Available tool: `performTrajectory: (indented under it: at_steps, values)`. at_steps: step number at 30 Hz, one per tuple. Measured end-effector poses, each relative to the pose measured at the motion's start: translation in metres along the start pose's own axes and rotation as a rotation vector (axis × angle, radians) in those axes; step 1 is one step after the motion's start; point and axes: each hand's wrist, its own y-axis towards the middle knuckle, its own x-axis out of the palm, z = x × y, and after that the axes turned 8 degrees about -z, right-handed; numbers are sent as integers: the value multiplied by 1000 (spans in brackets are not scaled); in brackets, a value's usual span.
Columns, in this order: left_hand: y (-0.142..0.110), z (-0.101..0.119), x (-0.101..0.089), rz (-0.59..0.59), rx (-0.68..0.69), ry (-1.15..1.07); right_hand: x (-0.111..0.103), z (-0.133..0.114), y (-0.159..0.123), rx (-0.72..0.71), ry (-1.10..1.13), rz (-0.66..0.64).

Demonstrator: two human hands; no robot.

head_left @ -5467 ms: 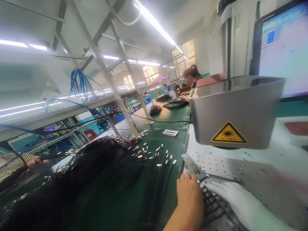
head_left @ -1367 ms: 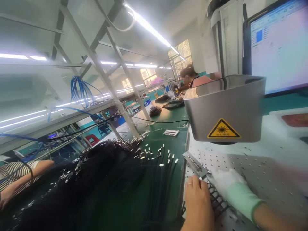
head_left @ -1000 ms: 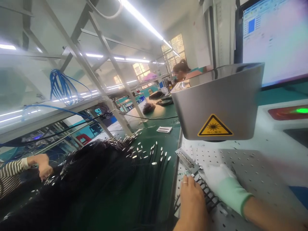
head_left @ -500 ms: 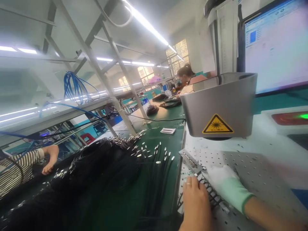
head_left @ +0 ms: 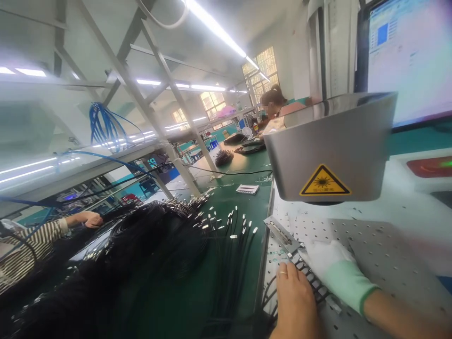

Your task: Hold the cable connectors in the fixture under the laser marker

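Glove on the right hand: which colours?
White glove with a mint-green cuff; the head view shows it best.

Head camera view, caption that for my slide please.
Bare left hand and gloved right hand at a row of black cables over a perforated plate, beside a green table.

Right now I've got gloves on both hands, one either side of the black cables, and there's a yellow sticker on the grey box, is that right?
Not quite: only your right hand wears a glove; your left hand is bare, as the head view shows. The rest is right: hands either side of the black cables, yellow sticker on the grey box.
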Motion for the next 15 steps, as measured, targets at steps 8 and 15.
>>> performTrajectory:
  at_steps: [8,15]
  values:
    - [-15,-6,-18,158,-145,-211,-10,-3,-5,17,-13,18]
    - [-8,0,-62,-411,-49,-310,-2,-1,2,38,-14,-13]
